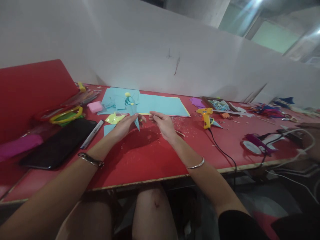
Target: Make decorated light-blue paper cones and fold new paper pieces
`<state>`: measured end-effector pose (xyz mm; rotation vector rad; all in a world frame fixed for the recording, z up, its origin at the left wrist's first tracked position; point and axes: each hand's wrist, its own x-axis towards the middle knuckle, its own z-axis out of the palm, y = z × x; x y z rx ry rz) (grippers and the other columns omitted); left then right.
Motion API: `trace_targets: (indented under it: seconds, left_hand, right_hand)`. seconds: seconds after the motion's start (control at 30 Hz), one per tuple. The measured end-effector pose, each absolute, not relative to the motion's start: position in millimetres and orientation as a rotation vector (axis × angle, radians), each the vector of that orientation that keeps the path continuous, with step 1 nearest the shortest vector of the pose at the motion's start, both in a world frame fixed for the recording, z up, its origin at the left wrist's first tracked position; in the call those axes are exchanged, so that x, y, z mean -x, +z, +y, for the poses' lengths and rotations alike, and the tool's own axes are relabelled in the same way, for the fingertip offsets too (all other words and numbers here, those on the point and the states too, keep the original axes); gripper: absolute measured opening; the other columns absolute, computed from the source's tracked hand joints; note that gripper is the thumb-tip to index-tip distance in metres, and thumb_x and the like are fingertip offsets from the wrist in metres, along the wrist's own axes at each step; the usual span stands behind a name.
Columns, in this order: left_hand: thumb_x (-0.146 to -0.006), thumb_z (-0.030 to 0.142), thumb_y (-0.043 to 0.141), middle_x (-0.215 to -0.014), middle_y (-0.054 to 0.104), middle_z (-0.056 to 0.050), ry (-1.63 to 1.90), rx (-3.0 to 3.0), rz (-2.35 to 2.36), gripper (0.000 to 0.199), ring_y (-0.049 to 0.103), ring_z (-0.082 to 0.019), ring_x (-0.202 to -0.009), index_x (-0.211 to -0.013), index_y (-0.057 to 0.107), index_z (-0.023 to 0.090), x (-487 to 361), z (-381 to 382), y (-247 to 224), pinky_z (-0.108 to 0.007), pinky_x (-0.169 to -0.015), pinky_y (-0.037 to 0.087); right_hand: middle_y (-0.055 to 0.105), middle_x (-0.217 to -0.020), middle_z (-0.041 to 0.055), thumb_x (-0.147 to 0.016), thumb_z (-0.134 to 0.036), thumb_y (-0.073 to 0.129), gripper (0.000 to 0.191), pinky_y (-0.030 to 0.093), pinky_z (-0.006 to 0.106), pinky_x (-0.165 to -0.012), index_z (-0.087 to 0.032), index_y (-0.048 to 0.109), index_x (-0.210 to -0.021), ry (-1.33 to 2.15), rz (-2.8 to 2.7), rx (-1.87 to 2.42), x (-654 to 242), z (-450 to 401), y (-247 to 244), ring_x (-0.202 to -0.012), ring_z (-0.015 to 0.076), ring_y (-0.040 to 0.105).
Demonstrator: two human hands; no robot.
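A light blue paper cone (132,108) with a yellow ball at its top and a small yellow piece on its side points downward above the red table. My left hand (127,126) holds it between thumb and fingers. To its right, my right hand (163,125) is raised with thumb and fingertips pinched together; whatever lies between them is too small to make out. Behind both hands lie light blue sheets (161,105) with a yellow edge showing. Yellow scraps (115,118) sit just left of my left hand.
A yellow glue gun (205,117) with a black cord stands at the right, beside another small cone. Further right are a tray (220,105) of scraps and a purple tool (258,145). On the left lie a black phone (60,143), a marker (92,135) and a pink block (95,107).
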<state>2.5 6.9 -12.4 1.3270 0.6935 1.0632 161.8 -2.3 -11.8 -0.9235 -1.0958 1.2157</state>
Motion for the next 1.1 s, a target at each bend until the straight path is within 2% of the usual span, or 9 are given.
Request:
trace_targets:
  seconds: [0.17, 0.3, 0.37, 0.53, 0.67, 0.9, 1.0, 1.1]
  left_hand:
    - [-0.074, 0.035, 0.045, -0.078, 0.063, -0.006, 0.991, -1.373, 0.697, 0.027, 0.055, -0.018, -0.073, -0.073, 0.064, 0.016, -4, 8, -13, -0.026, -0.062, 0.042]
    - [-0.070, 0.038, 0.048, -0.075, 0.064, -0.005, 0.898, -1.605, 0.840, 0.028, 0.055, -0.020, -0.076, -0.070, 0.065, 0.016, -5, 4, -14, -0.028, -0.069, 0.042]
    - [-0.071, 0.042, 0.046, -0.074, 0.064, -0.005, 0.832, -1.717, 0.885, 0.033, 0.055, -0.019, -0.074, -0.069, 0.065, 0.015, -7, 0, -12, -0.029, -0.073, 0.041]
    - [-0.075, 0.047, 0.035, -0.071, 0.062, -0.005, 0.730, -1.888, 0.908, 0.044, 0.054, -0.016, -0.068, -0.070, 0.063, 0.014, -9, -7, -4, -0.027, -0.071, 0.042]
    - [-0.079, 0.048, 0.028, -0.076, 0.064, -0.005, 0.678, -1.959, 0.946, 0.049, 0.055, -0.017, -0.072, -0.074, 0.063, 0.014, -9, -9, -3, -0.027, -0.073, 0.042]
    - [-0.081, 0.047, 0.028, -0.085, 0.064, -0.005, 0.613, -2.179, 1.006, 0.046, 0.056, -0.019, -0.081, -0.079, 0.060, 0.014, -10, -12, -7, -0.026, -0.077, 0.041]
    - [-0.081, 0.045, 0.031, -0.095, 0.062, -0.007, 0.650, -2.299, 1.014, 0.042, 0.055, -0.021, -0.087, -0.089, 0.058, 0.014, -10, -9, -10, -0.029, -0.081, 0.040]
    - [-0.080, 0.043, 0.034, -0.099, 0.060, -0.009, 0.728, -2.329, 1.115, 0.040, 0.053, -0.023, -0.094, -0.097, 0.056, 0.014, -10, -6, -12, -0.033, -0.084, 0.039]
  right_hand:
    - [0.063, -0.069, -0.0004, -0.072, -0.025, 0.055, 0.011, 0.046, 0.023, -0.062, -0.018, 0.062, -0.075, 1.228, -1.097, 0.898, -160, -7, -8, -0.061, 0.0081, 0.059]
    - [0.054, -0.054, -0.0035, -0.071, -0.037, 0.056, 0.022, 0.041, 0.020, -0.048, -0.017, 0.056, -0.063, 1.108, -1.119, 0.878, -160, -8, -6, -0.044, 0.0055, 0.050]
    - [0.050, -0.051, -0.0048, -0.071, -0.043, 0.056, 0.029, 0.038, 0.020, -0.046, -0.017, 0.051, -0.059, 1.053, -1.109, 0.855, -160, -8, -6, -0.042, 0.0047, 0.046]
    - [0.054, -0.060, -0.0028, -0.070, -0.050, 0.052, 0.037, 0.041, 0.020, -0.053, -0.018, 0.043, -0.055, 1.042, -1.001, 0.876, -159, -5, -9, -0.055, 0.0071, 0.053]
    - [0.058, -0.071, -0.0005, -0.064, -0.050, 0.057, 0.036, 0.045, 0.023, -0.061, -0.018, 0.042, -0.056, 1.177, -0.910, 0.866, -156, -4, -10, -0.067, 0.0099, 0.056]
    - [0.048, -0.059, -0.0059, -0.064, -0.045, 0.059, 0.034, 0.045, 0.022, -0.056, -0.018, 0.040, -0.055, 1.301, -0.864, 0.759, -150, -10, -8, -0.056, 0.0066, 0.049]
    - [0.051, -0.059, -0.0051, -0.066, -0.045, 0.057, 0.029, 0.043, 0.021, -0.054, -0.018, 0.048, -0.063, 1.298, -0.858, 0.804, -149, -10, -9, -0.054, 0.0069, 0.049]
    - [0.054, -0.063, -0.0036, -0.068, -0.044, 0.056, 0.027, 0.043, 0.022, -0.057, -0.017, 0.052, -0.069, 1.260, -0.882, 0.856, -148, -9, -10, -0.058, 0.0080, 0.052]
